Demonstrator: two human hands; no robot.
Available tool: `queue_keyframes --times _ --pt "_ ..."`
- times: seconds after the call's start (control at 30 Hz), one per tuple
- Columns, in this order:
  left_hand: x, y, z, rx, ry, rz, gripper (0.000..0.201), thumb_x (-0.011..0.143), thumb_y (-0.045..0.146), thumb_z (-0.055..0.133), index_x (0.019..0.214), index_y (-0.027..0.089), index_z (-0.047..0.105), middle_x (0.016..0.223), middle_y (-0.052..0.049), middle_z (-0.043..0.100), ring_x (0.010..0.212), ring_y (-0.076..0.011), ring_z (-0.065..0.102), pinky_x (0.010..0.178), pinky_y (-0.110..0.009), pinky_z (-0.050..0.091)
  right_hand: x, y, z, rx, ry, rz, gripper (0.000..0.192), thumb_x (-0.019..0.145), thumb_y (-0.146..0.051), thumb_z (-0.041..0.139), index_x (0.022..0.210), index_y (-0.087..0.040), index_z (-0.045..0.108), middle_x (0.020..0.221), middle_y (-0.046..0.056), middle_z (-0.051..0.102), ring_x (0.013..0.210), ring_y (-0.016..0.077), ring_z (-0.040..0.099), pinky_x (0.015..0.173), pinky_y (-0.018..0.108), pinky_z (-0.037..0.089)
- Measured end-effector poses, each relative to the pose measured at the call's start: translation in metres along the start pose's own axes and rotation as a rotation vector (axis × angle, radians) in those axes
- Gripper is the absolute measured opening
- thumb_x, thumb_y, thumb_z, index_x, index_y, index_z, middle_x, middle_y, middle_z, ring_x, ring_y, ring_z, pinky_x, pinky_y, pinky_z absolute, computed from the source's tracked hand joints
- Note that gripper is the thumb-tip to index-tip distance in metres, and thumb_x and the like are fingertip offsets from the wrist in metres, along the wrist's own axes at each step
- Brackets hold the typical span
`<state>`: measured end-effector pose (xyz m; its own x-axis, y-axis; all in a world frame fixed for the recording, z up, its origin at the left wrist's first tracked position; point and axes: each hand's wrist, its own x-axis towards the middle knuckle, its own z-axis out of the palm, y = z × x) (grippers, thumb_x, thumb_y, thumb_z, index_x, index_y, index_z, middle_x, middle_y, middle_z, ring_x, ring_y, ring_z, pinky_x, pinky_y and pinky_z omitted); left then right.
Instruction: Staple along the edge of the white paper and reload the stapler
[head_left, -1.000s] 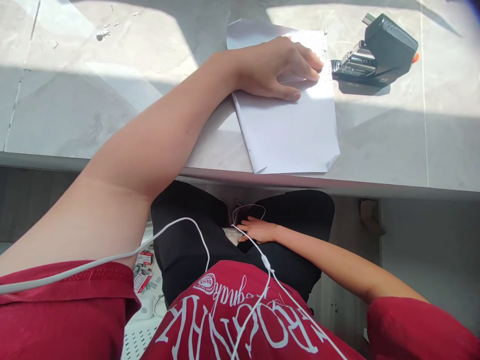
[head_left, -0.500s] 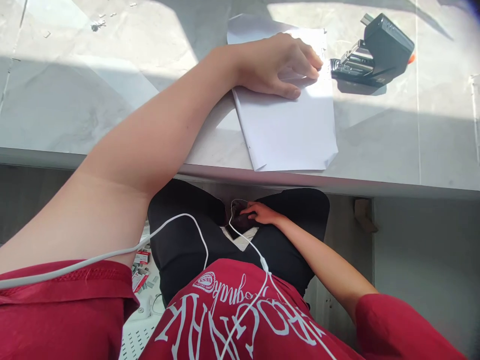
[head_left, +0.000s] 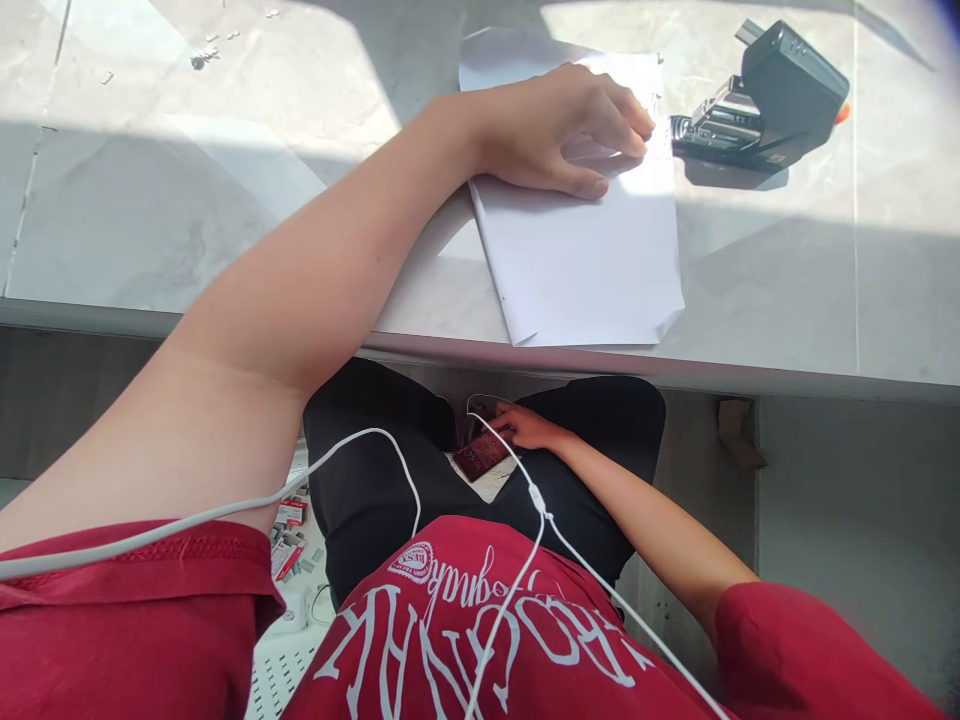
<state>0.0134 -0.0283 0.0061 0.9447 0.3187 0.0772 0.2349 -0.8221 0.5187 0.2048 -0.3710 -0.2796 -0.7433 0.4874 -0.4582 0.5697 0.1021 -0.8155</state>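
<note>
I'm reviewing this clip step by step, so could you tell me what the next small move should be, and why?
Probably bring the right hand up from the phone in the lap to the black stapler. The left hand already pins the paper stack flat, and the stapler lies untouched just beyond its top corner.

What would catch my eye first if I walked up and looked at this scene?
Most striking is the left hand pressed flat on a stack of white paper at the table's near edge, in bright sunlight. Just right of the paper stands a black stapler on the marble table. Below the table edge, the right hand touches a small phone in the person's lap, with a white earphone cable trailing across.
</note>
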Motion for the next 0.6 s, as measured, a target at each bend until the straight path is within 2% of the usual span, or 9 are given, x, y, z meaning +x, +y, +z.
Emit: queue_keyframes --times 0.13,0.27,0.37,0.5,0.6 --pt "-0.0011 0.0025 0.0003 -0.004 0.000 0.004 0.083 0.097 0.083 0.053 0.159 0.028 0.063 0.172 0.010 0.049 0.150 -0.0320 0.047 0.139 -0.041 0.021 0.0021 0.0013 0.0027 0.025 -0.003 0.000 0.050 0.089 0.000 0.068 0.130 -0.025 0.084 0.113 0.007 0.068 0.103 0.0211 0.066 0.092 0.032 0.051" --pt "-0.0024 0.0021 0.0001 -0.023 0.007 0.007 0.090 0.090 0.091 0.049 0.156 0.032 0.067 0.171 0.015 0.050 0.147 -0.0381 0.046 0.133 -0.044 0.032 0.0028 0.0015 0.0037 0.013 -0.014 0.011 0.048 0.090 -0.003 0.070 0.129 -0.026 0.084 0.112 0.007 0.068 0.100 0.0206 0.066 0.089 0.031 0.050" --pt "-0.0024 -0.0002 -0.0005 -0.037 0.015 0.020 0.091 0.085 0.094 0.048 0.154 0.037 0.067 0.171 0.019 0.049 0.146 -0.0396 0.046 0.128 -0.043 0.037 0.0027 0.0006 0.0035 0.008 -0.007 0.013 0.047 0.089 -0.004 0.072 0.128 -0.026 0.085 0.109 0.006 0.067 0.098 0.0205 0.065 0.089 0.031 0.051" --pt "-0.0012 -0.0018 -0.0012 -0.045 0.004 0.014 0.099 0.082 0.096 0.049 0.156 0.032 0.067 0.171 0.015 0.050 0.148 -0.0410 0.044 0.132 -0.045 0.032 0.0026 -0.0035 0.0013 0.006 -0.013 0.011 0.049 0.087 -0.003 0.071 0.129 -0.025 0.085 0.107 0.007 0.067 0.100 0.0215 0.065 0.090 0.032 0.051" --pt "-0.0010 -0.0011 -0.0015 -0.051 0.001 -0.005 0.102 0.079 0.099 0.047 0.155 0.035 0.067 0.171 0.018 0.049 0.152 -0.0425 0.036 0.133 -0.045 0.029 0.0021 -0.0084 -0.0020 0.029 -0.019 0.002 0.045 0.086 -0.004 0.071 0.124 -0.023 0.086 0.106 0.006 0.070 0.097 0.0217 0.066 0.089 0.032 0.052"
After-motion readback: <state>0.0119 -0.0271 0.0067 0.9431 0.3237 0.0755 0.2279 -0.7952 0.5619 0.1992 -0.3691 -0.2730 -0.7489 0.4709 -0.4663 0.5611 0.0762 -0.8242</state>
